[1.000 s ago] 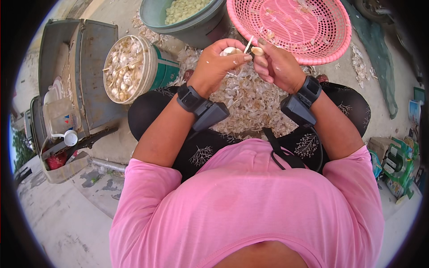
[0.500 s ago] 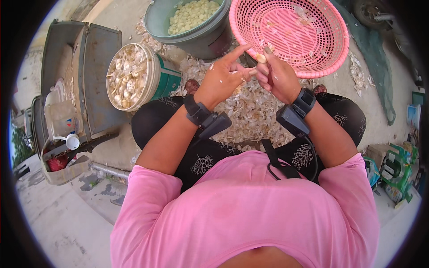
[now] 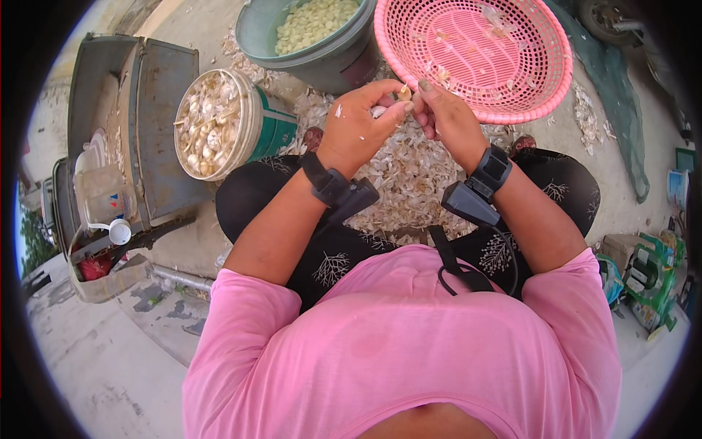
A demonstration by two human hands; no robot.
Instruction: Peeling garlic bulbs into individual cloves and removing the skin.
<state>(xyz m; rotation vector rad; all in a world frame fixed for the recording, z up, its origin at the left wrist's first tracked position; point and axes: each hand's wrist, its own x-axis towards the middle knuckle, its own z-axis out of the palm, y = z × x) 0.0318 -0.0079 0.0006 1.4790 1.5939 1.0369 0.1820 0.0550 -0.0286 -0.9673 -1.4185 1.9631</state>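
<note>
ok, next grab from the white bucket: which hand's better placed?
Probably the left hand: it's nearer the white bucket, while the right hand is by the pink basket. Catch: the left has garlic in its fingers.

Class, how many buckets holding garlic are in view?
2: the white-and-green bucket of bulbs, left of the left hand, and the grey bucket of peeled cloves, beside the pink basket.
</note>
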